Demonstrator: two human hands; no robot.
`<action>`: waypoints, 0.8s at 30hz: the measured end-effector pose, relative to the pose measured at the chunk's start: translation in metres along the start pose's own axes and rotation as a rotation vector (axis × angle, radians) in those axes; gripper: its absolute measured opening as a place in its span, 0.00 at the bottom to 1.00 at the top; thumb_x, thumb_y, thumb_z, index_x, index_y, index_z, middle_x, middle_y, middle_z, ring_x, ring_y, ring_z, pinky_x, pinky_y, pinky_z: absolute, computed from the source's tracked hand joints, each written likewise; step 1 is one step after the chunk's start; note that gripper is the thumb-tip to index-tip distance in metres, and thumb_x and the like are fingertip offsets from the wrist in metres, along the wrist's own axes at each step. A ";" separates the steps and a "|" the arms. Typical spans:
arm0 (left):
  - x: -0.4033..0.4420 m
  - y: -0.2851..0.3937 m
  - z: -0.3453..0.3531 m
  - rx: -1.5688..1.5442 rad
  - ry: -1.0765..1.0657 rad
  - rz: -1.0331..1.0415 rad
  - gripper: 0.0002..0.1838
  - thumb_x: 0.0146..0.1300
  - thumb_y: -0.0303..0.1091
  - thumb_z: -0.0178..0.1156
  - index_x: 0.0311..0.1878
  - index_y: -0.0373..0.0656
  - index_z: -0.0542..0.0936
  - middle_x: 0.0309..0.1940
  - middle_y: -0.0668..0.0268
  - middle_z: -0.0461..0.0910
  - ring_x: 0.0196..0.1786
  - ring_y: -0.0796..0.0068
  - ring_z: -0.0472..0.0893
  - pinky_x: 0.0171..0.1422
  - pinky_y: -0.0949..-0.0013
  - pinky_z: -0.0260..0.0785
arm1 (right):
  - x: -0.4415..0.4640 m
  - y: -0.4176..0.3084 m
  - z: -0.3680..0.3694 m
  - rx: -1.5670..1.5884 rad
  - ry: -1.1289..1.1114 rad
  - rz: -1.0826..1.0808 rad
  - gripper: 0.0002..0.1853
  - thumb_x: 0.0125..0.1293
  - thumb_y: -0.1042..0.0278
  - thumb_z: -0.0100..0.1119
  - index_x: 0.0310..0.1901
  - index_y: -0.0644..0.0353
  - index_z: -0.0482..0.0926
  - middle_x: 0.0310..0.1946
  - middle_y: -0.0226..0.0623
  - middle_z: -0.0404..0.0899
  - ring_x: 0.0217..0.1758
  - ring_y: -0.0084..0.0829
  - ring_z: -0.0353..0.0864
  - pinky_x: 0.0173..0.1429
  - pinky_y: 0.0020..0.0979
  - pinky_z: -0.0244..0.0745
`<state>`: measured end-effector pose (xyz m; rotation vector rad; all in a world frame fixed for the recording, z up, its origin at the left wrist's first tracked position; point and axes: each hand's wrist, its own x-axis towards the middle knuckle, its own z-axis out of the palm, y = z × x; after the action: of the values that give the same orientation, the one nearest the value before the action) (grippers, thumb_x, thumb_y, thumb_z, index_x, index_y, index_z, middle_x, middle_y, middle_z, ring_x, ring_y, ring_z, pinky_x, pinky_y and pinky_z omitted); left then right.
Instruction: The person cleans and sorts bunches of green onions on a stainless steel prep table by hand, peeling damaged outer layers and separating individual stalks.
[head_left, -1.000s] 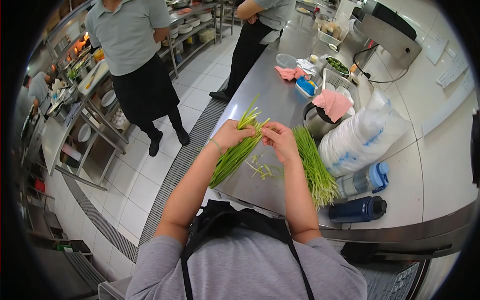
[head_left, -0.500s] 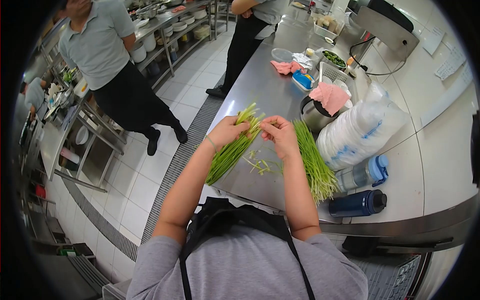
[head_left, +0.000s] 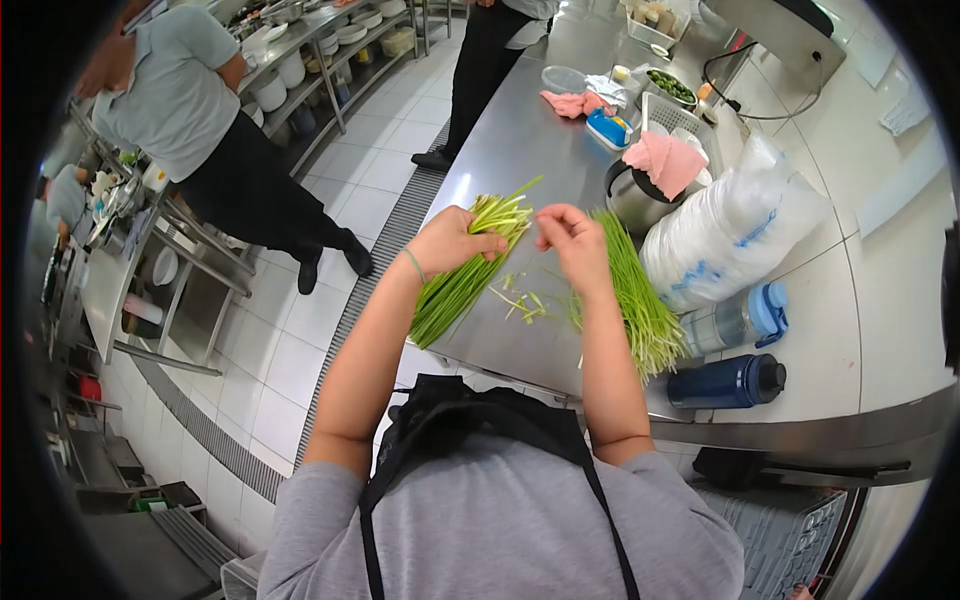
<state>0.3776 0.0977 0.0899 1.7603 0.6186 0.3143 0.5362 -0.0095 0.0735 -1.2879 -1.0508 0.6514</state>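
Note:
My left hand (head_left: 452, 243) is wrapped round the pale upper end of a bunch of chives (head_left: 453, 300), whose green ends point back toward me over the table's left edge. Just right of it, my right hand (head_left: 575, 245) is raised with thumb and fingertips drawn together. Whether anything thin is between those fingertips I cannot make out. A second pile of chives (head_left: 640, 300) lies on the table, partly behind my right hand and forearm. Small trimmed bits of stalk (head_left: 522, 300) are scattered on the steel between the two bunches.
Right of the pile stand bagged white containers (head_left: 725, 235), a steel jug (head_left: 640, 205) under a pink cloth (head_left: 665, 163), and two bottles (head_left: 728, 380). A blue dispenser (head_left: 608, 130) sits farther up the steel table (head_left: 500, 150). A person (head_left: 190, 100) stands beyond the left aisle.
My right hand has drawn slightly right, away from the bunch in my left hand. My left hand keeps its hold. The view has shifted a little; the person at left leans more.

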 end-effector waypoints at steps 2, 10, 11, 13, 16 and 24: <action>-0.003 0.001 -0.004 -0.048 0.070 -0.031 0.10 0.51 0.37 0.60 0.24 0.38 0.79 0.18 0.70 0.74 0.21 0.82 0.68 0.27 0.76 0.61 | 0.004 0.011 -0.017 -0.079 -0.091 0.139 0.07 0.56 0.69 0.56 0.29 0.64 0.79 0.23 0.33 0.76 0.24 0.20 0.73 0.30 0.22 0.67; -0.008 0.003 -0.021 -0.218 0.177 -0.074 0.12 0.58 0.40 0.54 0.29 0.40 0.76 0.15 0.73 0.68 0.19 0.86 0.65 0.25 0.80 0.57 | 0.022 0.107 -0.002 -0.612 0.010 0.164 0.11 0.50 0.63 0.60 0.25 0.64 0.79 0.18 0.37 0.77 0.22 0.28 0.75 0.30 0.28 0.70; -0.012 0.006 -0.019 -0.306 0.211 -0.115 0.11 0.58 0.39 0.54 0.30 0.40 0.75 0.14 0.73 0.66 0.17 0.85 0.63 0.23 0.79 0.57 | 0.028 0.112 0.001 -0.524 0.043 0.308 0.10 0.48 0.62 0.60 0.26 0.62 0.80 0.20 0.41 0.78 0.23 0.34 0.77 0.32 0.30 0.71; -0.014 0.006 -0.020 -0.389 0.246 -0.152 0.11 0.58 0.39 0.55 0.30 0.40 0.74 0.13 0.74 0.64 0.15 0.85 0.62 0.21 0.78 0.57 | 0.034 0.104 0.004 -0.552 -0.204 0.408 0.12 0.48 0.60 0.61 0.26 0.62 0.80 0.20 0.40 0.78 0.22 0.33 0.76 0.30 0.31 0.71; -0.018 -0.003 -0.023 -0.257 0.238 -0.128 0.11 0.55 0.38 0.59 0.28 0.39 0.73 0.11 0.74 0.63 0.12 0.85 0.62 0.15 0.79 0.52 | 0.043 0.105 0.008 -0.703 -0.351 0.428 0.15 0.48 0.57 0.62 0.27 0.63 0.80 0.20 0.41 0.78 0.21 0.32 0.76 0.29 0.32 0.70; -0.016 -0.017 -0.020 -0.323 0.238 -0.248 0.14 0.52 0.39 0.62 0.22 0.38 0.75 0.11 0.73 0.68 0.11 0.84 0.64 0.13 0.79 0.53 | 0.070 0.143 0.015 -0.965 0.203 0.227 0.16 0.46 0.56 0.62 0.25 0.63 0.81 0.20 0.43 0.78 0.23 0.34 0.77 0.32 0.33 0.72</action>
<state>0.3505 0.1080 0.0812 1.3309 0.8950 0.4287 0.5743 0.0879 -0.0473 -2.2765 -1.0881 0.1329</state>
